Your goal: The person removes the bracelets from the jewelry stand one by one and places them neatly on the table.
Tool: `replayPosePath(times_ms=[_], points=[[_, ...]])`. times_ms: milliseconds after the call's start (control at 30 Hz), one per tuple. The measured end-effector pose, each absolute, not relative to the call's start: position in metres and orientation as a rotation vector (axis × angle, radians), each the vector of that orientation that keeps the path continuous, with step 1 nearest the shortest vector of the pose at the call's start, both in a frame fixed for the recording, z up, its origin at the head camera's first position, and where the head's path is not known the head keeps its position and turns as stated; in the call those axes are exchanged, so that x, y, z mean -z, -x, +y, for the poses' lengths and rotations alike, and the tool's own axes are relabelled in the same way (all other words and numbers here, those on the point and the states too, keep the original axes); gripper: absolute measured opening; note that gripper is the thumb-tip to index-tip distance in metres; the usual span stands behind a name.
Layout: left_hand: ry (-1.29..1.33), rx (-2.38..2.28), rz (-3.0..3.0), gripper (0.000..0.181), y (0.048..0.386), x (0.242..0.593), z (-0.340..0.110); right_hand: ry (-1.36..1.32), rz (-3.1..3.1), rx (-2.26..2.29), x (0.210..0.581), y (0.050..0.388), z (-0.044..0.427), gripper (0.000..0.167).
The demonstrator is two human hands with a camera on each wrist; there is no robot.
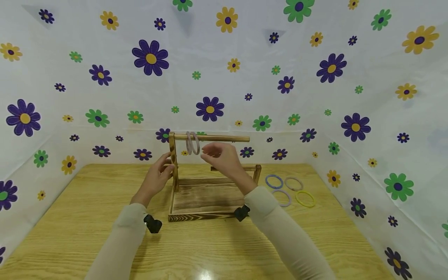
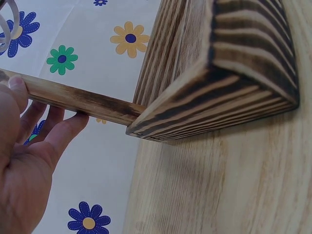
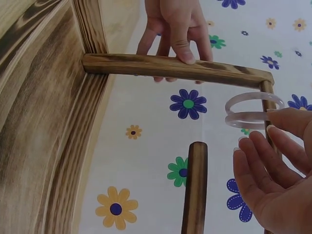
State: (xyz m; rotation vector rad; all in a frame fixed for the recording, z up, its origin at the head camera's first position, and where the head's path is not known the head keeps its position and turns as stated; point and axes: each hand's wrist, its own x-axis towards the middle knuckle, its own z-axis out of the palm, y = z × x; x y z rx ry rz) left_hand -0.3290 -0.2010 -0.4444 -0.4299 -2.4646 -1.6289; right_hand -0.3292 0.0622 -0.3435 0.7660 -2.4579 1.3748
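Note:
A wooden rack (image 1: 210,215) stands on the table, with an upright post (image 1: 173,167) at its left and a horizontal bar (image 1: 224,138) on top. My left hand (image 1: 158,177) grips the post, thumb on one face and fingers on the other, as the left wrist view shows (image 2: 29,161). Two pale translucent bangles (image 1: 195,144) hang side by side on the bar, near the post. My right hand (image 1: 224,158) is just right of them with fingers loosely bent. In the right wrist view, a fingertip overlaps the bangles (image 3: 243,119); contact is unclear.
On the table right of the rack lie a blue bangle (image 1: 274,187), a pinkish one (image 1: 294,189), a lilac one (image 1: 289,202) and a yellow one (image 1: 305,205). A lower bar (image 3: 196,190) has a free end. Flowered cloth (image 1: 224,85) encloses the back and sides.

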Motion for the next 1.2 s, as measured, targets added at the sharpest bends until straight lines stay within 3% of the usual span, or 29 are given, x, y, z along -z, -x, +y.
replayPosePath(times_ms=[1200], points=[[0.428,1.617,-2.461,0.056,0.329,0.446,-0.2,-0.748,-2.355,-1.415,0.349,0.33,0.04,0.018]])
